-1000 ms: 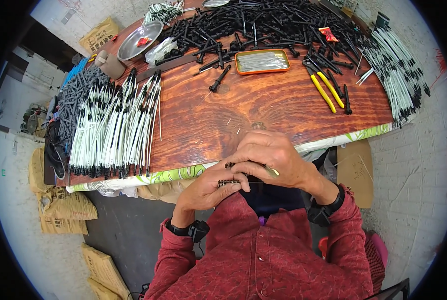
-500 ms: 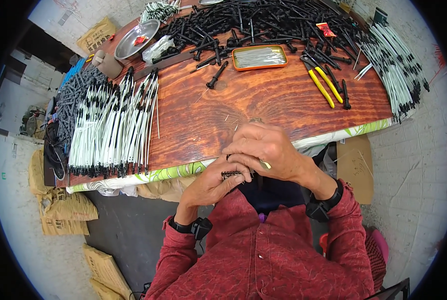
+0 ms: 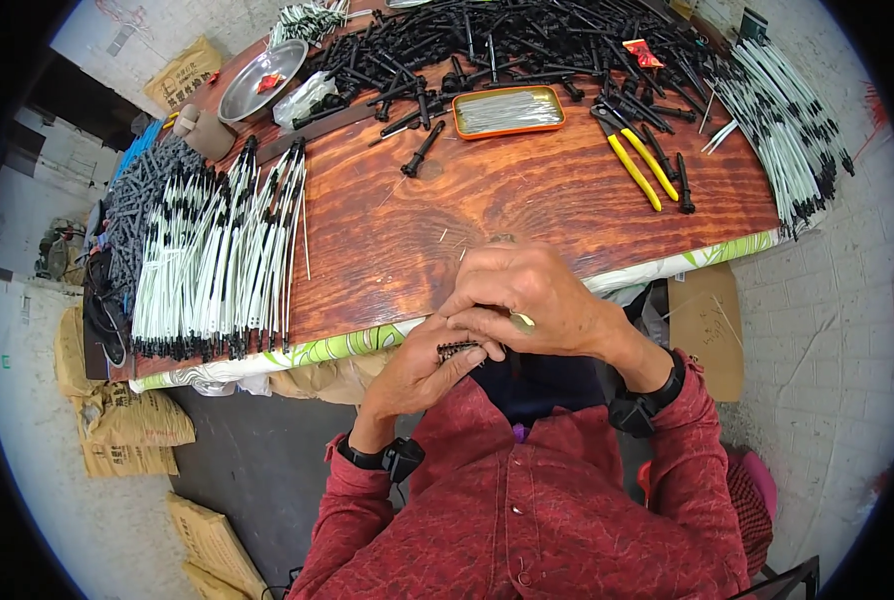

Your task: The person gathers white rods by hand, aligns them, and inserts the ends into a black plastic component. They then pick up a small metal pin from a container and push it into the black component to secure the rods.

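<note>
Close together at the table's near edge, my two hands work just above my lap. My left hand (image 3: 429, 368) is closed, with a small black ribbed plastic piece (image 3: 456, 350) pinched between thumb and fingers. Over its fingertips bends my right hand (image 3: 532, 292), its fingers curled inward. A short pale yellow-green tip (image 3: 523, 321) pokes out of the right hand; the rest of that thing is hidden by the fingers. Beyond the hands, a black plastic plug (image 3: 424, 150) lies alone on the wooden table (image 3: 367, 220).
Bundled pale rods with black ends (image 3: 217, 265) stand left; more pale rods (image 3: 782, 135) lie far right. Black plastic parts (image 3: 567, 45) are heaped at the back. Before them sit an orange-rimmed tin (image 3: 512, 133) of thin metal pins and yellow-handled pliers (image 3: 632, 170). A metal bowl (image 3: 242, 100) stands far left.
The whole view has shifted slightly, so the table things sit a little more to the left. Both hands stay together, with only a slight movement of the fingers.
</note>
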The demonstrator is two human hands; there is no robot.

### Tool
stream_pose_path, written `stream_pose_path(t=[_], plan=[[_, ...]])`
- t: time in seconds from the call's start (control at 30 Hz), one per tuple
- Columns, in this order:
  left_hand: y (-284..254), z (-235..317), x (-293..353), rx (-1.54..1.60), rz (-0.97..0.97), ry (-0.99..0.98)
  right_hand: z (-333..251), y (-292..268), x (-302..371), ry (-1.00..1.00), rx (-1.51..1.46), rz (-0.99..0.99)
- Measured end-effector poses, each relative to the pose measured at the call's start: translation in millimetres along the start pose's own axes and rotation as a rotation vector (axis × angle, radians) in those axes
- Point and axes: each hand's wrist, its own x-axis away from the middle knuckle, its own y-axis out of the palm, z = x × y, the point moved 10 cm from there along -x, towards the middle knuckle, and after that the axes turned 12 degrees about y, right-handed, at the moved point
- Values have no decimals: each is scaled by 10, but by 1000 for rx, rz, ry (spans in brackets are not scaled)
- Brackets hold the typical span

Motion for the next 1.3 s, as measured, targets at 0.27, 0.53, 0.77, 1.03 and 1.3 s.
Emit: stream_pose_path(t=[0.27, 0.53, 0.77, 1.03, 1.3], plan=[[-31, 15, -28, 63, 33, -39, 151, -79, 34, 100, -260, -62], [-60, 10, 11, 5, 70, 18, 184, -89, 71, 162, -272, -100], [-111, -77, 45, 1, 51, -78, 66, -148, 72, 70, -114, 61], [-223, -151, 100, -47, 45, -113, 12, -123, -17, 0, -95, 113], [-208, -356, 188, 111, 23, -221, -27, 7, -78, 3, 147, 89]])
